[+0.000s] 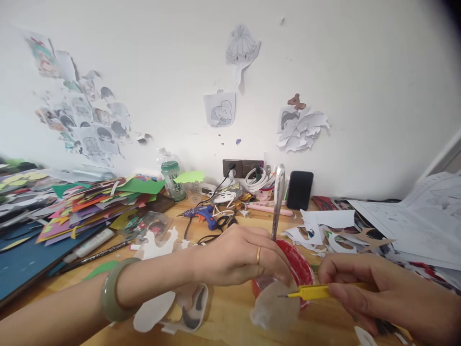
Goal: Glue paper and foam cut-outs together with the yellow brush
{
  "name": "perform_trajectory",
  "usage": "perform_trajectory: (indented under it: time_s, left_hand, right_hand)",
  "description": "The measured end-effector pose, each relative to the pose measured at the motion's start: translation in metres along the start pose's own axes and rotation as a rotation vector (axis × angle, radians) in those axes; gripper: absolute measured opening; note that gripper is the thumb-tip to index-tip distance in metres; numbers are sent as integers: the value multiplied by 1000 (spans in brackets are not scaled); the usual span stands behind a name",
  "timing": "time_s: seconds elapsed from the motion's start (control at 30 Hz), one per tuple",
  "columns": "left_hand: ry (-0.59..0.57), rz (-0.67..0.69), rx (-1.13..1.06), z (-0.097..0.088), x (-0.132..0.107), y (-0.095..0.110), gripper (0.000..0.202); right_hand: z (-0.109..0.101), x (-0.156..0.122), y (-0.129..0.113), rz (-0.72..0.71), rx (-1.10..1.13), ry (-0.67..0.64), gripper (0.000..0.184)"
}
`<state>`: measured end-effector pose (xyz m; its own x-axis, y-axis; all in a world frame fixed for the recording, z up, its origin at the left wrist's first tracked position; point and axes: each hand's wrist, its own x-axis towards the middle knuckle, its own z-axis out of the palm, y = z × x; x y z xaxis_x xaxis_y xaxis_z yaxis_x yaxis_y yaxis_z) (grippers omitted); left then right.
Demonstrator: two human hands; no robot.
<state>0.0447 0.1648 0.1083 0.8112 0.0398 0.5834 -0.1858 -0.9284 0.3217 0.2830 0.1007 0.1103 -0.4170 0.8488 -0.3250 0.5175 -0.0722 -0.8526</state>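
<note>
My left hand [239, 254], with a gold ring and a green bangle, reaches over the red bowl [300, 262]. Its fingertips are closed on the upper edge of a pale, translucent rounded piece [277, 307], which hangs in front of the bowl; its material is unclear. A metal spoon handle [278, 202] rises from the bowl. Between the fingers of my right hand [374, 288] is a slim yellow tool [313, 292] with a thin dark point. That point lies in front of the pale piece; whether the two touch I cannot tell.
Paper cut-outs [154, 310] lie by my left forearm. Behind sit a blue glue gun [205, 216], cables, a green-labelled bottle [171, 178] and a black phone [300, 190]. Coloured paper [82, 206] is heaped left; white scraps [327, 230] and drawing sheets [421, 230] lie right.
</note>
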Motion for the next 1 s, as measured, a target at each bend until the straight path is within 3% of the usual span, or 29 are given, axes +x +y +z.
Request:
perform_trajectory:
  time_s: [0.3, 0.5, 0.67, 0.77, 1.0]
  left_hand:
    - [-15, -42, -80, 3, -3, -6, 16]
    - [-10, -32, -123, 7, -1, -10, 14]
    - [-31, -47, -126, 8, 1, -12, 14]
    - [-42, -51, -124, 8, 2, -14, 14]
    - [-65, -64, -168, 10, 5, -19, 17]
  right_hand:
    - [-1, 0, -10, 4, -105, 117, 42]
    - [0, -3, -9, -109, -140, 16, 33]
    - [2, -6, 8, -10, -227, 69, 40]
    - [3, -6, 10, -45, -286, 127, 36]
    - [0, 1, 10, -57, -326, 53, 25]
